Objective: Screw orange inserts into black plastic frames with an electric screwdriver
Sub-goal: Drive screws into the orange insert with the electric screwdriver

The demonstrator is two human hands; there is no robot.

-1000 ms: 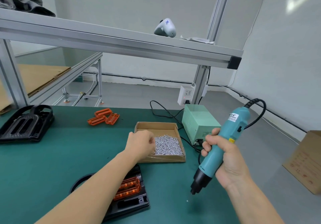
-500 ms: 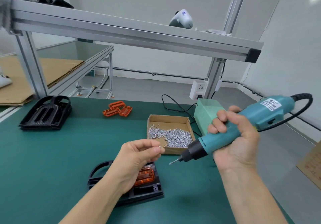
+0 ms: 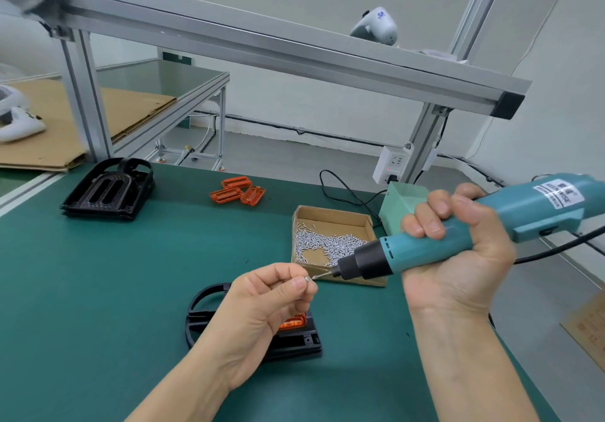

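At six o'clock on the mat [image 3: 98,290] we see the frame [image 3: 294,343] with an orange insert [image 3: 293,321], partly under our left hand [image 3: 262,307], which pinches a screw [image 3: 307,278] against the bit of the screwdriver [image 3: 458,241] that our right hand [image 3: 458,251] grasps. Toward twelve o'clock sits the screw box [image 3: 330,215]; spare inserts [image 3: 237,190] lie at eleven and a frame stack [image 3: 108,192] at ten.

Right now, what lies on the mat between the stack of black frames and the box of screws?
In the head view, loose orange inserts lie between the black frames and the screw box; otherwise green mat.
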